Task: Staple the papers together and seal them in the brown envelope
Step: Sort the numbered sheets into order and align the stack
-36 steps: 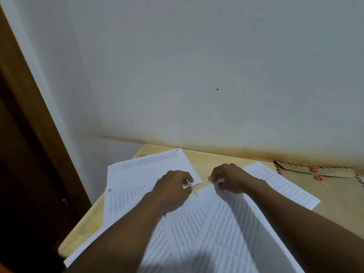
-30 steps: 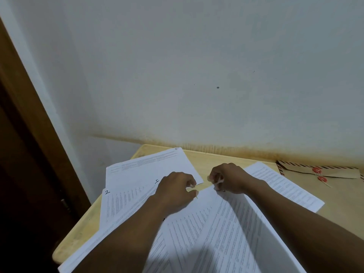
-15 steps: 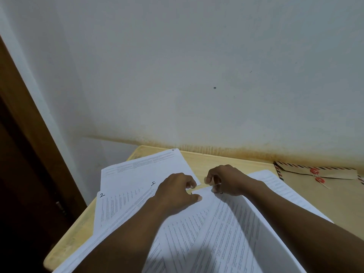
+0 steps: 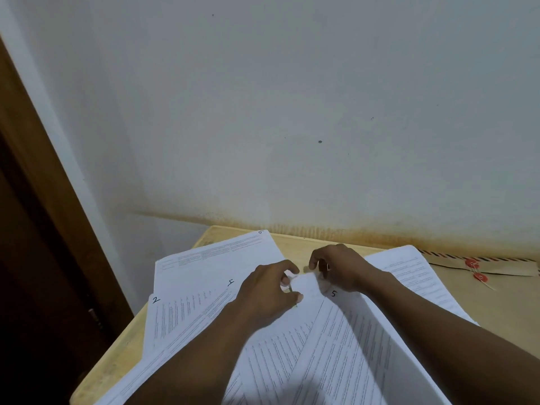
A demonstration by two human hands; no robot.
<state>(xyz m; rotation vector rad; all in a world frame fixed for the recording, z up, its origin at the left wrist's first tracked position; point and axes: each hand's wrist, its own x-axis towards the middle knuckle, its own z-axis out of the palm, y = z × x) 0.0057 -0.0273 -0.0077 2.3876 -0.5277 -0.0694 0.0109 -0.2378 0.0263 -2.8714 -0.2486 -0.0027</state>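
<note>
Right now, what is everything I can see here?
Papers: several printed sheets, white, fanned across the table; handwritten 2, 4, 5 and 6 on corners.
Envelope: one, brown, striped edge, two red string buttons, far right on the table by the wall.
Table: one, light wood, against the wall.
Wall: white, brown-stained along the bottom.
Door frame: dark brown wood, left.
Left hand: fingers curled over the sheets' meeting corners.
Right hand: curled beside it.

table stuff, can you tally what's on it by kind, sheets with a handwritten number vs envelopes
Numbered sheets: 4, marked 6, 4, 2 and 5
Brown envelope: 1
Total: 5
More sheets lie in the fan, but their numbers are hidden or not readable.
</note>
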